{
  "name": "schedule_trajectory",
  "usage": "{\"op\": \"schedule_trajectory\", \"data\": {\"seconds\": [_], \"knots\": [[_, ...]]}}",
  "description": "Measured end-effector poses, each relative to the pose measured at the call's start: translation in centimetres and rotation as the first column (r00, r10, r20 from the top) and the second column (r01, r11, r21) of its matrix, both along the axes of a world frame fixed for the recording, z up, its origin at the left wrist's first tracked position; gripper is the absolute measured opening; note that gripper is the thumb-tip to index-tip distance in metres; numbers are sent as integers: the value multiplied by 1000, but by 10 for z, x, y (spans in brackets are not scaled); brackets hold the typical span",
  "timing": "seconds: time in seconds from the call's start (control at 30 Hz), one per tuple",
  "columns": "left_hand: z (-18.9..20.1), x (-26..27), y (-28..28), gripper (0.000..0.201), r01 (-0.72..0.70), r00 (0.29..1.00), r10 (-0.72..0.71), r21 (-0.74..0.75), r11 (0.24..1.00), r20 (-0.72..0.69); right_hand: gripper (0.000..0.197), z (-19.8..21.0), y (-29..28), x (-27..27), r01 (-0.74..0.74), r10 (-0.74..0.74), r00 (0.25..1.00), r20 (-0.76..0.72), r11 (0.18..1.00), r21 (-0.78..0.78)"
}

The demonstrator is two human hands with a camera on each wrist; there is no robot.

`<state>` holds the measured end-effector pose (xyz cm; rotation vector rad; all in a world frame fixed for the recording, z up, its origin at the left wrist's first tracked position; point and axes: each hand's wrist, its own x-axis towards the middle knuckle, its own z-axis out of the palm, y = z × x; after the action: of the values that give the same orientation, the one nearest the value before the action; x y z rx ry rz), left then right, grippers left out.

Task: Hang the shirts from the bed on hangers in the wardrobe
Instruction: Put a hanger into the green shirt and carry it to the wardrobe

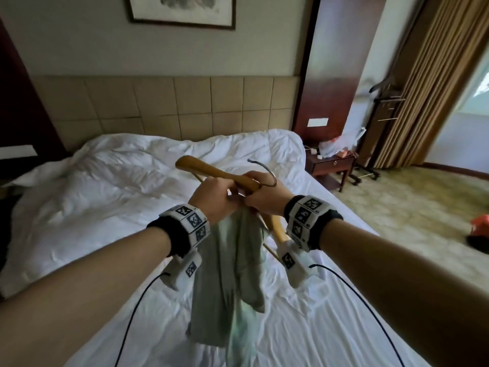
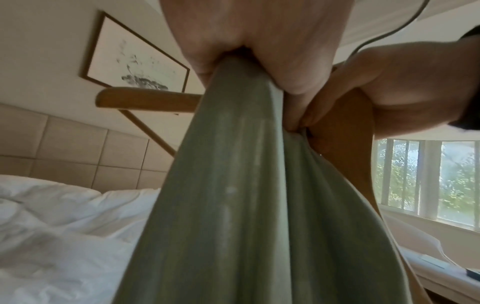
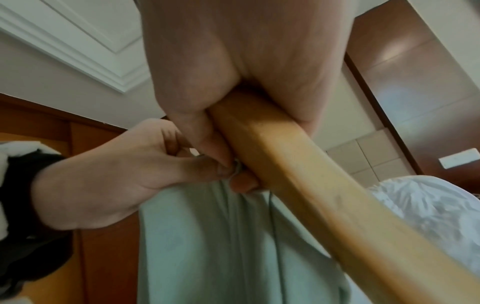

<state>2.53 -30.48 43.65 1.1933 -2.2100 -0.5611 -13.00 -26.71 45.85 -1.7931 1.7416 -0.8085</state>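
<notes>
- Our right hand (image 1: pixel 260 197) had its fingers (image 3: pixel 207 131) curled tight around the middle of a wooden hanger (image 1: pixel 211 169), near its metal hook (image 1: pixel 266 172).
- Our left hand (image 1: pixel 211 200) had its fingers (image 2: pixel 293 78) closed on a bunched fold of a pale green shirt (image 1: pixel 232 274), gripping the cloth at its top edge.
- The two hands were touching each other, the cloth pinched right beside the wood where they met.
- In the right wrist view, the hanger's bar (image 3: pixel 311 195) ran down and away from our palm, with the green cloth (image 3: pixel 207 246) falling just beside it.
- In the left wrist view, the shirt (image 2: pixel 246 205) hung straight down from our grip, and one hanger arm (image 2: pixel 145 100) stuck out to the side behind it.
- The shirt dangled in the air above the bed (image 1: pixel 105 194), its lower end reaching down toward the white sheet.
- The bed was covered in rumpled white bedding, with a tan padded headboard (image 1: pixel 158 104) behind it.
- A framed picture (image 1: pixel 182 10) hung on the wall above the headboard.
- To the right of the bed stood a dark wooden nightstand (image 1: pixel 330 165) with clutter on top, and beyond it long tan curtains (image 1: pixel 423 83).
- Both our wrists wore bands with black and white markers (image 1: pixel 193 221), each trailing a thin black cable.
</notes>
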Motion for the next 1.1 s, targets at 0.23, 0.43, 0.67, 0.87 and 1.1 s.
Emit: {"op": "schedule_trajectory", "data": {"seconds": [0.23,0.43,0.67,0.87,1.1], "knots": [[33,42,-2,34,89,930,-132,136,987,344,42,65,-14,-13,0,-16,989,-150,994,-106],[38,92,9,40,52,645,-182,195,979,743,32,80,-19,-39,26,-40,984,-171,996,-83],[47,112,7,31,164,427,-59,-13,986,902,32,51,-12,-44,20,-15,990,-139,999,35],[57,105,9,31,204,469,63,-178,963,881,26,44,-12,-61,71,-70,997,-36,997,32],[83,86,2,32,216,547,1,-143,966,837,39,71,-1,-61,167,-99,907,410,977,-134]]}}
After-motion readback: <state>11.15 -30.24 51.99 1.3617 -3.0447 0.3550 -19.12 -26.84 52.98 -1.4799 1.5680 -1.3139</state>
